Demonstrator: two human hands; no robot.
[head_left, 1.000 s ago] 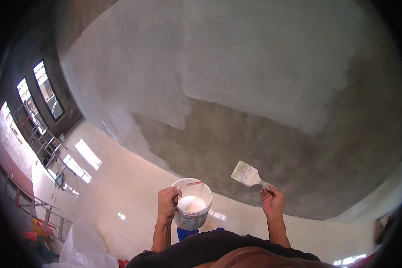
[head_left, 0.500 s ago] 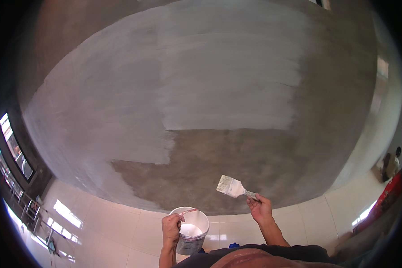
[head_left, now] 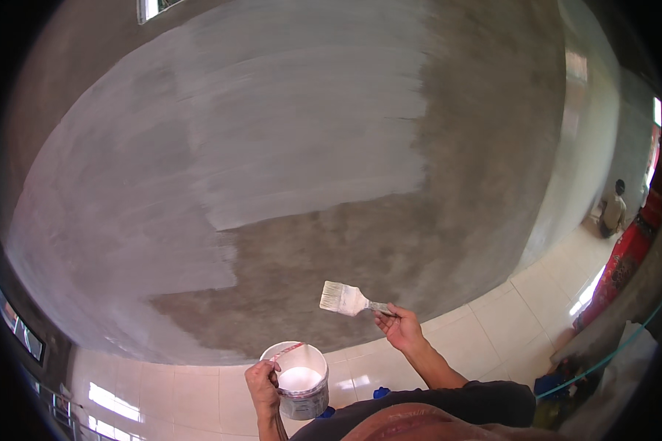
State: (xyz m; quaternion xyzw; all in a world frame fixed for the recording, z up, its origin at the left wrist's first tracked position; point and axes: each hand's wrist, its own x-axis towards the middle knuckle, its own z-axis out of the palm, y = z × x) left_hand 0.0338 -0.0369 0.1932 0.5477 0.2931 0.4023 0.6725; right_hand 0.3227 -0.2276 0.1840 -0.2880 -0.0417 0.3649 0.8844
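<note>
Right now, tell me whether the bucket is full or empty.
Partly full: the bucket holds white liquid, its surface sitting below the rim.

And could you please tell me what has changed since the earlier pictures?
The view swung right: the wall's pale patch and the brush sit further left in the picture; the bucket sits lower. A background person shows more fully. Unchanged: right hand holding brush, left hand holding bucket.

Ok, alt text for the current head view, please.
The right hand holds a wide, pale-smeared brush before a wall, part light grey, part darker brown, while the left hand holds a bucket of pale liquid. Far right, another person is low on the tiled floor.
</note>
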